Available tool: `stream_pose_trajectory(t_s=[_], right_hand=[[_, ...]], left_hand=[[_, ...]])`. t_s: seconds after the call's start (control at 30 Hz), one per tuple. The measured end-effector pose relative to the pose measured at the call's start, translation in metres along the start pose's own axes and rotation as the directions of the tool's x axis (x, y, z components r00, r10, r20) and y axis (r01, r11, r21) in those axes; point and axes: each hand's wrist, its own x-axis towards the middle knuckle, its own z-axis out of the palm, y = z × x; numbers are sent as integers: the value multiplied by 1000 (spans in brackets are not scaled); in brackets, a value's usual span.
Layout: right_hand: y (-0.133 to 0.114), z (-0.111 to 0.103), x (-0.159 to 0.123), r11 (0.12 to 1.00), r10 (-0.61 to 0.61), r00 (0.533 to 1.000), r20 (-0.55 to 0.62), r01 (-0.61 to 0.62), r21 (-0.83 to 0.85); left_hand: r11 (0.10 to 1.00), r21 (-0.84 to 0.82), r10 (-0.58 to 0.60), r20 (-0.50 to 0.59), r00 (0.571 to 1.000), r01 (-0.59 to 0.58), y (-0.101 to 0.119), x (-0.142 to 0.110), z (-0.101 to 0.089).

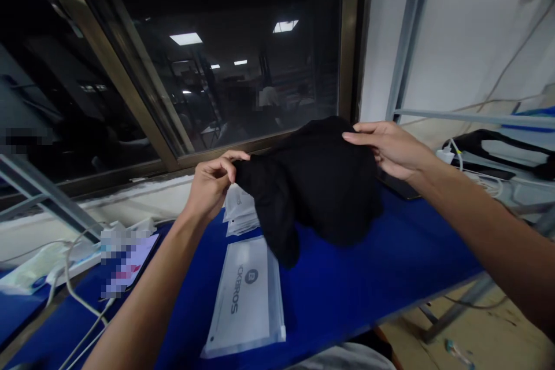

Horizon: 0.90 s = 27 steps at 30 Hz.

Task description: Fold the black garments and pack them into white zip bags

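Note:
A soft piece of black cloth (329, 179) hangs between my two hands above the blue tabletop; its exact kind does not show. My left hand (215, 179) pinches its left edge with thumb and fingers. At the upper right edge, my right hand (390, 147) grips the same cloth, thumb on the near side. Below the cloth lies a frosted zip bag (247, 300) with dark printed lettering and a round logo. Behind it, partly covered by the cloth, sits a stack of similar frosted bags (240, 214).
On the left are a lit phone (132, 266), white cables and a power strip (82, 260). A dark phone-like slab (399, 186) lies behind my right hand. Metal frame posts (407, 40) and a window (243, 58) bound the back. A charger (445, 154) and black straps lie at the right.

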Motion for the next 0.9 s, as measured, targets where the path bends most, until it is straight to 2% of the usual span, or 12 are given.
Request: stream_pose_trajectory(t_s=[0.1, 0.2, 0.27, 0.37, 0.47, 0.5, 0.57, 0.67, 0.73, 0.8, 0.87, 0.9], right_hand=[[35, -6, 16, 990, 133, 984, -120, -137, -28], [97, -13, 34, 949, 156, 958, -242, -213, -234], [136, -22, 40, 917, 159, 950, -268, -243, -316], [160, -34, 43, 894, 161, 963, -216, -235, -382], [129, -33, 41, 877, -4, 1000, 21, 14, -480], [110, -28, 40, 850, -116, 984, 137, 169, -498], [67, -14, 34, 792, -301, 904, 304, 415, -448], [17, 3, 20, 776, -434, 856, 280, 513, -367], [5, 1, 12, 843, -334, 892, 303, 427, -327], [7, -11, 11, 895, -55, 901, 431, 236, -378], [17, -30, 19, 829, 197, 872, 448, 96, -551], [21, -38, 26, 768, 230, 893, 386, 77, -635]], left_hand=[[977, -71, -203, -31, 979, 201, -27, 6, -8], [935, 70, -335, -146, 931, 347, -57, 6, -13], [903, 216, -327, -210, 921, 370, -68, -3, -12], [857, 448, -268, -36, 963, 255, -65, -17, 3], [836, 549, -145, 220, 965, 1, -50, -12, 36], [841, 536, -91, 272, 958, -72, -46, -4, 50], [869, 469, -31, 369, 929, -158, -38, 18, 77], [913, 364, -4, 460, 888, -185, -27, 52, 105], [946, 282, 39, 389, 921, -159, -20, 67, 110], [985, 152, 48, 241, 969, -87, -18, 77, 102], [1000, 21, -2, 103, 995, 0, -23, 86, 87], [999, -18, -36, 41, 999, 36, -27, 93, 79]])
